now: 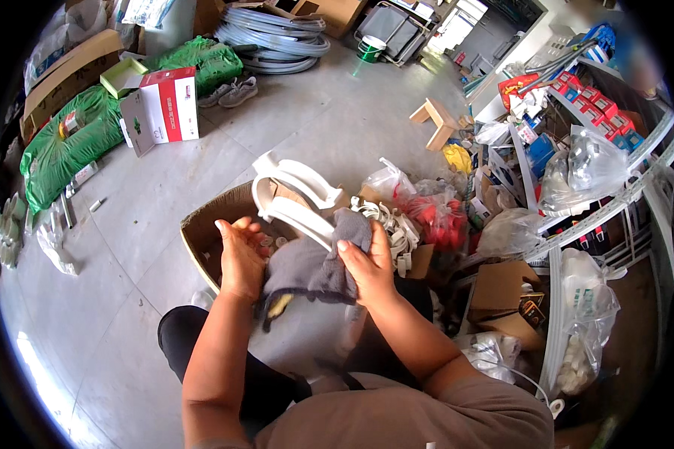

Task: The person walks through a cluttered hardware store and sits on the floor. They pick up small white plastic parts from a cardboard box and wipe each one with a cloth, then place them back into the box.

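Note:
My right hand (368, 264) grips a grey cloth (314, 269) together with the lower end of a white plastic pipe clamp (297, 196), whose curved arms point up and away from me. The cloth hangs between my hands and has a dark edge and a yellowish patch at its lower left. My left hand (241, 255) is at the cloth's left side, palm turned inward and fingers apart, holding nothing that I can see. Beneath both hands stands an open cardboard box (202, 224) with small white pieces inside, partly hidden by the cloth.
Small white plastic clips (396, 230) and a bag of red parts (441, 219) lie just right of the box. Metal shelving (590, 224) with bagged fittings curves along the right. Farther off are a small wooden stool (441, 123), coiled pipe (275, 42) and a red-and-white carton (171, 106).

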Motion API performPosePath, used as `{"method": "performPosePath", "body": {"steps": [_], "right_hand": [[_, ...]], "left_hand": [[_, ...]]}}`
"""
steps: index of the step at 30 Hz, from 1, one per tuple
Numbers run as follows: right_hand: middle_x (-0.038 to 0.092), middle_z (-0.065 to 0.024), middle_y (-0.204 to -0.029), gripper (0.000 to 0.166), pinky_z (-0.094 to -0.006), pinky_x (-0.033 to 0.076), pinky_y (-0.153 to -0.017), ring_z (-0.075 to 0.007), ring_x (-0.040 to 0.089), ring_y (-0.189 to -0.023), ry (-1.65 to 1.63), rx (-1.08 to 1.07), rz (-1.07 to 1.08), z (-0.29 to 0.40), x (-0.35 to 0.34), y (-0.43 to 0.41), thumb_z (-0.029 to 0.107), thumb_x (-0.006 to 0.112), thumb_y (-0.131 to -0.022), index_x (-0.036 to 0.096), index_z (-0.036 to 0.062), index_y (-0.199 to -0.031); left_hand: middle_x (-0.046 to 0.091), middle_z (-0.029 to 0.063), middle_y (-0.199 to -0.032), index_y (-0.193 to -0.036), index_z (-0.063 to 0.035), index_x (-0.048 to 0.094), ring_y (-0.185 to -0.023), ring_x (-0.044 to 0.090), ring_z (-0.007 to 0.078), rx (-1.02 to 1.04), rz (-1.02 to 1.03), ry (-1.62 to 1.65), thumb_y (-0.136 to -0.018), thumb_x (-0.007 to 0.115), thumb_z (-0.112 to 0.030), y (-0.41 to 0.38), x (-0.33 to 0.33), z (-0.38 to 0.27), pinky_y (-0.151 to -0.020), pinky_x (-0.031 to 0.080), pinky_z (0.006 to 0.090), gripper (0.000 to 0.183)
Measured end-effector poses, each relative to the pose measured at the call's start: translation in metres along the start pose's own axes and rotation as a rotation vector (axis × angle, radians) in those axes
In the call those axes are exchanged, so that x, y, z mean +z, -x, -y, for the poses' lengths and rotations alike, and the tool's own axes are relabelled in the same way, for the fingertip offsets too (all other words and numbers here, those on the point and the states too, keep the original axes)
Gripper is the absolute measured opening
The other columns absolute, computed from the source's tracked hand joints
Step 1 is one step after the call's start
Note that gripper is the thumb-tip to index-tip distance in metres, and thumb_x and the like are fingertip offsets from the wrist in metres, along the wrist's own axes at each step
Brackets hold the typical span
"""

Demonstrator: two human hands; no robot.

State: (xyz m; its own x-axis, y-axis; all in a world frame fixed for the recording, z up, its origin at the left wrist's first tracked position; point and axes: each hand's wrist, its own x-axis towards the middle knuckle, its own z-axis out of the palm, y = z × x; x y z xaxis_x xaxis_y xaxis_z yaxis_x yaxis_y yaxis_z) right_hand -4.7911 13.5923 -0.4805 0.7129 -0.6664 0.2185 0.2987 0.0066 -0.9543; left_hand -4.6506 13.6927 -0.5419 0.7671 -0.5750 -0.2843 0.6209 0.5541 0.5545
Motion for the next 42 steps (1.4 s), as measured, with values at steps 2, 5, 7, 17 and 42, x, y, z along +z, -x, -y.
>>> {"method": "performPosePath", "body": {"steps": [2,5,7,17,42], "right_hand": [[0.053,-0.0012,-0.093,0.027,-0.0219,0.041,-0.074,-0.0055,0.048,-0.081,0.100,-0.085,-0.012,-0.005,0.007,-0.004,0.005,0.056,-0.084,0.045,0.0012,-0.108],[0.052,-0.0004,-0.095,0.026,-0.0226,0.041,-0.078,-0.0064,0.047,-0.087,0.234,-0.009,0.121,-0.027,0.006,0.000,0.004,0.056,-0.085,0.045,0.0021,-0.109],[0.052,0.0001,-0.094,0.027,-0.0231,0.041,-0.078,-0.0069,0.048,-0.087,0.418,0.031,0.249,-0.042,0.005,0.010,0.007,0.056,-0.085,0.046,0.0018,-0.109],[0.058,-0.0051,-0.087,0.022,-0.0255,0.044,-0.071,-0.0120,0.055,-0.080,0.359,-0.087,0.031,0.014,-0.015,-0.003,0.002,0.054,-0.075,0.055,-0.0029,-0.096],[0.048,-0.0040,-0.079,0.010,-0.0353,0.043,-0.064,-0.0238,0.052,-0.076,1.093,-0.510,1.187,0.003,0.004,-0.015,0.005,0.057,-0.062,0.061,0.0120,-0.069]], "left_hand": [[0.048,-0.0012,-0.080,-0.088,-0.0108,0.051,-0.070,0.041,0.0092,0.163,0.096,-0.144,-0.091,0.033,-0.051,-0.002,-0.018,0.010,-0.065,0.035,0.0244,0.044],[0.051,-0.0004,-0.089,-0.098,-0.0062,0.054,-0.078,0.044,0.0089,0.024,0.334,-0.245,-0.092,0.034,-0.049,0.008,-0.015,0.020,-0.070,0.037,0.0257,0.048],[0.054,0.0034,-0.102,-0.116,-0.0029,0.051,-0.094,0.049,0.0127,-0.045,0.463,-0.267,-0.092,0.037,-0.046,0.021,0.001,0.018,-0.085,0.039,0.0284,0.051],[0.061,0.0130,-0.097,-0.070,-0.0058,0.055,-0.092,0.058,0.0257,-0.119,0.320,0.318,-0.091,0.044,-0.029,0.011,-0.002,-0.006,-0.091,0.039,0.0364,0.034],[0.059,0.0169,-0.103,-0.067,-0.0057,0.050,-0.101,0.053,0.0237,-0.045,0.418,0.091,-0.085,0.057,-0.034,0.011,-0.005,0.003,-0.092,0.037,0.0368,0.034]]}}
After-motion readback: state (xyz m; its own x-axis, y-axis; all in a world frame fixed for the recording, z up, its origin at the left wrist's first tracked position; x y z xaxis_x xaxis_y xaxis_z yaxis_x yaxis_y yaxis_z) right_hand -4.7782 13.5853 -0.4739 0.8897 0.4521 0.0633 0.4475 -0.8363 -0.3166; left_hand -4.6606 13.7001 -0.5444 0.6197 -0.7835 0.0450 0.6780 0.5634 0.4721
